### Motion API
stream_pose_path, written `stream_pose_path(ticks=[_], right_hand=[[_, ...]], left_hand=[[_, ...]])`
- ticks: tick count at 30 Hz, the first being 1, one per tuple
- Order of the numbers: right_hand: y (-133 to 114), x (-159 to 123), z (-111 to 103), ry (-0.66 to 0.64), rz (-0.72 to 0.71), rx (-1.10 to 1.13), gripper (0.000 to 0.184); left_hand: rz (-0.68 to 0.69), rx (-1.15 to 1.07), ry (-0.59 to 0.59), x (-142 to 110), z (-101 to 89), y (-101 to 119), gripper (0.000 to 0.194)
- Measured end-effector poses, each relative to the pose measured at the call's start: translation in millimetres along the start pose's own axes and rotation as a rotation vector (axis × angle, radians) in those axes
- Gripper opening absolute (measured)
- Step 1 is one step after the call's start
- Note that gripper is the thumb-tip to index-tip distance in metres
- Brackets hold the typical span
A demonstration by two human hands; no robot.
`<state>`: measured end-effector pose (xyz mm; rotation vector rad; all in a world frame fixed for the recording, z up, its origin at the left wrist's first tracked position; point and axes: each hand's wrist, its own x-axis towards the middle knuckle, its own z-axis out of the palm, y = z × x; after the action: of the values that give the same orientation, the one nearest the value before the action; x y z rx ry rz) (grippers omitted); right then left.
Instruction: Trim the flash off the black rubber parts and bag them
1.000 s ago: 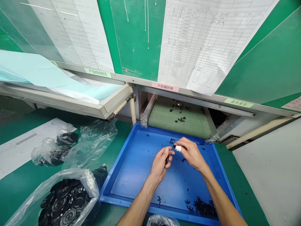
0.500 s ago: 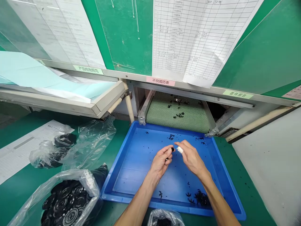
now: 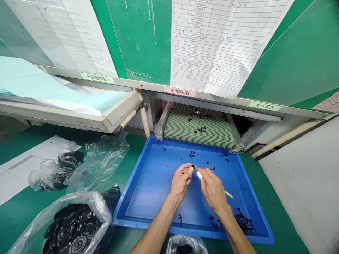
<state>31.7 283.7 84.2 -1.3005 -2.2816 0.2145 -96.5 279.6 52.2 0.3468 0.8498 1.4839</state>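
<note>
Over the blue tray [image 3: 148,183] my left hand [image 3: 181,181] pinches a small black part [image 3: 193,167] between thumb and fingers. My right hand [image 3: 212,188] is closed on a thin white-handled tool [image 3: 229,194], and a white wrap shows at its fingertip [image 3: 199,174] right against the black part. Both hands meet near the tray's middle. Small black scraps [image 3: 241,222] lie scattered in the tray, thickest at its near right corner.
A green conveyor belt [image 3: 198,132] with a few black pieces feeds into the tray's far edge. Clear plastic bags of black round parts [image 3: 71,225] sit on the green table at the left, beside a crumpled bag [image 3: 100,160] and a paper sheet [image 3: 16,169]. Charts hang above.
My right hand has drawn nearer and lower, its wrapped fingertip now against the part in my left hand. The tool's shaft shows behind it. The view shifted slightly.
</note>
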Motion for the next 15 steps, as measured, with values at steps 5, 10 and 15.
stream_pose_path(ticks=[5, 10, 15], right_hand=[[-6, 0, 6, 0.076, 0.036, -0.072, 0.036], [-4, 12, 20, -0.08, 0.263, 0.279, 0.03], [-8, 24, 37, -0.007, 0.277, 0.089, 0.032]], left_hand=[[0.097, 0.116, 0.014, -2, 0.8, 0, 0.034], [0.132, 0.15, 0.096, 6, -2.0, -5, 0.035], [0.201, 0.256, 0.226, 15, -5.0, -6, 0.035]])
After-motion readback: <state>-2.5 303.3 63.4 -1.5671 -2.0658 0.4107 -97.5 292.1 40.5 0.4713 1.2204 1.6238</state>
